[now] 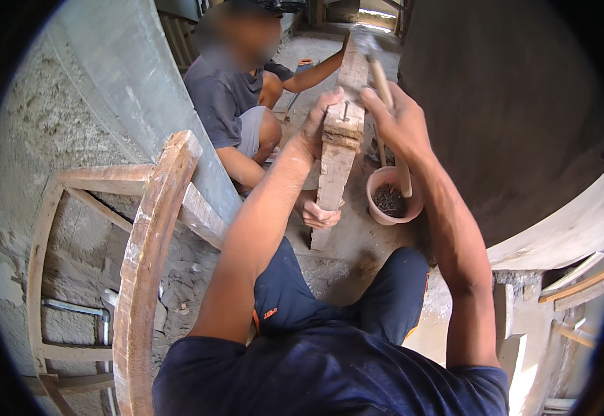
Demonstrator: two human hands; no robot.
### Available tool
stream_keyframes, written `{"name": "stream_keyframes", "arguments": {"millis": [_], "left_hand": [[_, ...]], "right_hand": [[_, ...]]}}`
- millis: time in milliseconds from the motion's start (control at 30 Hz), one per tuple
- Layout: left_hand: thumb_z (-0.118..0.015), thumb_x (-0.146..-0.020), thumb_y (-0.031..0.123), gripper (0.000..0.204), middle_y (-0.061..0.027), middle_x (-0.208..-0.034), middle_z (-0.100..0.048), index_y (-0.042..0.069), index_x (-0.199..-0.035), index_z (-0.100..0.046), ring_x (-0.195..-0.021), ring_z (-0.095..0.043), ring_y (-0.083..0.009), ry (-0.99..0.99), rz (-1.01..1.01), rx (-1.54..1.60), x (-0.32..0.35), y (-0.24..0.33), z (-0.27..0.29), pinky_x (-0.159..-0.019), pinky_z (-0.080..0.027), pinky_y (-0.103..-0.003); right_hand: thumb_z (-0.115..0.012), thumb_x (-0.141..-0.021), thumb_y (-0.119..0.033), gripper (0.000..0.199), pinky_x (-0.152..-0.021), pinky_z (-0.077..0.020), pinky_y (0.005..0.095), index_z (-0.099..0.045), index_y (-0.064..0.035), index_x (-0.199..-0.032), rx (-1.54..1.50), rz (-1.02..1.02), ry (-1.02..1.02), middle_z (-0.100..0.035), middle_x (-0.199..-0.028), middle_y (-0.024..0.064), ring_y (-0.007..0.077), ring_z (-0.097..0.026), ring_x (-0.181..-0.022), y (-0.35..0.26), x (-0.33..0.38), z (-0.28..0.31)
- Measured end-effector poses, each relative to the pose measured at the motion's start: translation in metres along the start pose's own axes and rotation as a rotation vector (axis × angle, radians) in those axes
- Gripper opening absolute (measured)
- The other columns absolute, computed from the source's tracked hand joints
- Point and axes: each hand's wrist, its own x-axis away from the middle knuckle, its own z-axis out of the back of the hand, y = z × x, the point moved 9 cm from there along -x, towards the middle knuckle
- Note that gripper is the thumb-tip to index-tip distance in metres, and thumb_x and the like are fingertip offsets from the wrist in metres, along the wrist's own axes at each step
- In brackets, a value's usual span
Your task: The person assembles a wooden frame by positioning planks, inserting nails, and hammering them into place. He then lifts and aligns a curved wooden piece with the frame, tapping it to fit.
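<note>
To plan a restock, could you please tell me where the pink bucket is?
In the head view, the pink bucket stands on the floor right of centre, right of the wooden beam and beyond the right knee.

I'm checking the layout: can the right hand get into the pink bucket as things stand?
Probably not freely: the right hand holds a hammer, whose handle crosses the open pink bucket in view.

The left of two side-by-side fisheye cameras on the wearer's head looks down and forward. The wearer's shirt [337, 378] is nearest, at six o'clock; the left hand [318, 121], toward twelve, and right hand [402, 121], between one and two, are farther off.
</note>
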Motion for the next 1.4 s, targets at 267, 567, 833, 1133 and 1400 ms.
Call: {"name": "stream_keyframes", "arguments": {"millis": [267,567,833,1133,1400], "left_hand": [[-0.067,-0.088,0.065,0.076,-0.0125,-0.09,-0.071,-0.001,-0.125,-0.065,-0.07,-0.074,-0.0241,0.1,-0.035,0.047,0.006,-0.01,-0.005,-0.057,-0.065,-0.043],[-0.069,-0.089,0.057,0.066,-0.0087,-0.103,-0.07,0.007,-0.131,-0.063,-0.086,-0.072,-0.0204,-0.015,0.016,0.019,0.006,-0.007,-0.015,-0.073,-0.062,-0.036],[-0.07,-0.089,0.06,0.06,-0.0102,-0.093,-0.071,0.007,-0.117,-0.067,-0.078,-0.07,-0.0224,0.091,-0.039,0.053,0.003,-0.009,-0.005,-0.072,-0.06,-0.039],[-0.078,-0.082,0.06,0.071,-0.0105,-0.103,-0.068,0.006,-0.126,-0.061,-0.087,-0.069,-0.0219,0.075,0.014,0.118,-0.007,-0.018,0.002,-0.074,-0.06,-0.038],[-0.071,-0.086,0.056,0.072,-0.0125,-0.098,-0.074,-0.002,-0.128,-0.065,-0.082,-0.075,-0.0239,0.109,-0.094,-0.013,-0.001,-0.008,0.004,-0.073,-0.065,-0.041]], "right_hand": [[-0.073,-0.089,-0.022,0.037,-0.065,-0.0549,0.0404,-0.072,-0.0022,-0.12,0.159,0.504,-0.061,-0.065,-0.078,0.0119,0.032,-0.065,-0.068,-0.032,0.129,0.052],[-0.078,-0.086,-0.026,0.039,-0.071,-0.0588,0.0497,-0.069,-0.0102,-0.121,0.39,0.365,-0.299,-0.073,-0.094,0.0189,0.0417,-0.073,-0.079,-0.025,0.128,0.024],[-0.076,-0.096,-0.029,0.044,-0.081,-0.0605,0.0493,-0.062,-0.0074,-0.132,0.368,0.306,-0.373,-0.075,-0.11,0.0222,0.0438,-0.074,-0.095,0.019,0.121,0.01],[-0.079,-0.077,-0.029,0.039,-0.052,-0.0469,0.0403,-0.066,-0.0036,-0.104,0.222,0.955,-0.353,-0.049,-0.074,0.005,0.0257,-0.056,-0.06,-0.066,0.175,0.024],[-0.074,-0.096,-0.03,0.042,-0.079,-0.0586,0.053,-0.061,-0.0018,-0.125,0.389,0.324,-0.337,-0.073,-0.106,0.0267,0.0478,-0.072,-0.093,0.024,0.131,0.032]]}}
